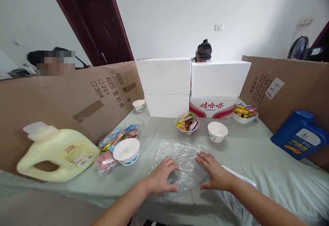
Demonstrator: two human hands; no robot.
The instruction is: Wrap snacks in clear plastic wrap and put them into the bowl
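**Both hands flat on a clear plastic bag**

The clear plastic bag (183, 162) lies crumpled on the grey-green table cover (257, 157), near the front edge of the table. I take this bag as the landmark for all places below.

The left hand (161, 178) rests on the left part of the bag, its fingers a little bent and spread, the tips touching the plastic. The right hand (214, 174) lies on the right part of the bag, palm down, fingers stretched out and open. Neither hand closes around anything; both only press on the bag.

Just left of the bag stands a white paper bowl (126, 151), and further left of it are some snack packets (115, 140) and a pale yellow jug (56, 154) lying on its side. Behind the bag is a clear bowl of snacks (187, 122), and to the right behind the bag a second white paper bowl (217, 131). Further back on the right a white dish of yellow packets (244, 113) stands before a red and white carton (212, 107). White boxes (164, 82) are stacked far behind the bag, with a small paper cup (139, 105) at their left. Well to the right of the bag lies a blue jug (299, 133). Cardboard walls (77, 99) stand on both sides of the table.
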